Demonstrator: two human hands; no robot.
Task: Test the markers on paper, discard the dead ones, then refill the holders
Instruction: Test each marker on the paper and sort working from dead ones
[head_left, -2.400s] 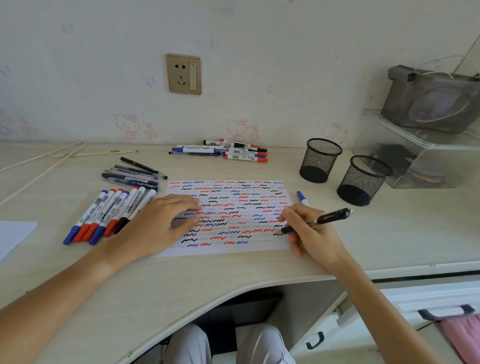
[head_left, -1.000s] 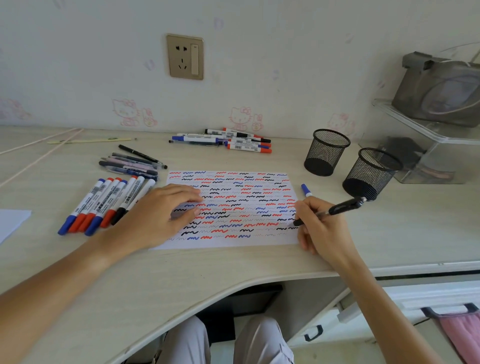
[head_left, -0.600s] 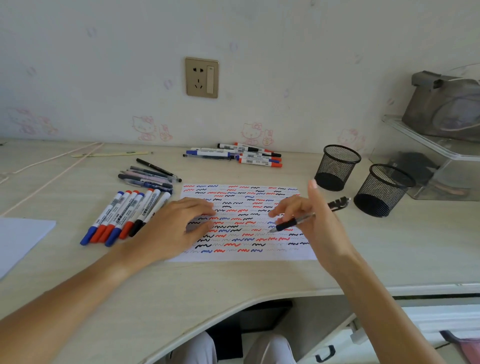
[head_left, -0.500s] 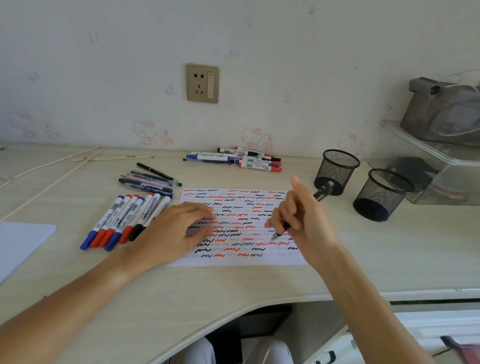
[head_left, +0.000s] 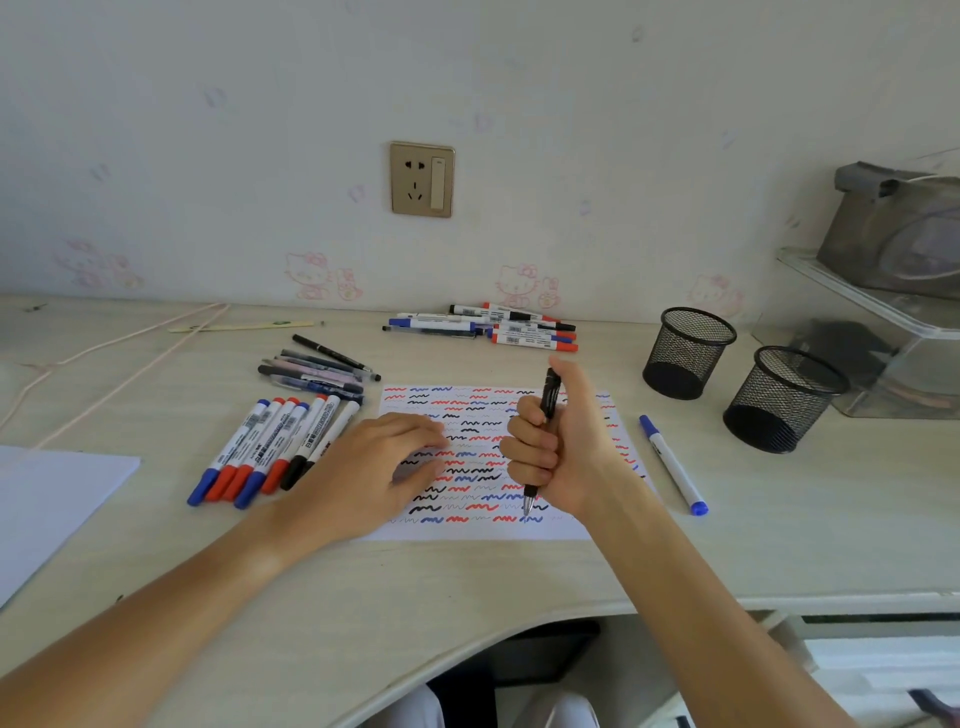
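Two forearms reach in over the curved front edge of a pale wood-grain desk (head_left: 779, 540), and everything sits around the test paper (head_left: 488, 527), a white sheet filled with red, blue and black squiggles. The left hand (head_left: 363, 473) lies flat on the paper's left part, fingers loosely spread and pressing it down. The right hand (head_left: 566, 457) is fisted around a black pen (head_left: 549, 397), held nearly upright with its tip just above the sheet's near rows; whether the tip touches, I can't quite tell. Right of the paper lies a single blue-capped marker (head_left: 672, 464), with bare desk around it. Left of the paper, a row of capped markers (head_left: 265, 449) lies side by side, and beyond them a loose bunch of dark pens (head_left: 317, 366). Far left, a blank sheet (head_left: 47, 499) overhangs the frame edge. Right and beyond the paper stand two black mesh holders (head_left: 688, 353), apparently empty. Behind the paper, near the wall, another marker cluster (head_left: 498, 327) lies below a wall socket (head_left: 422, 179).
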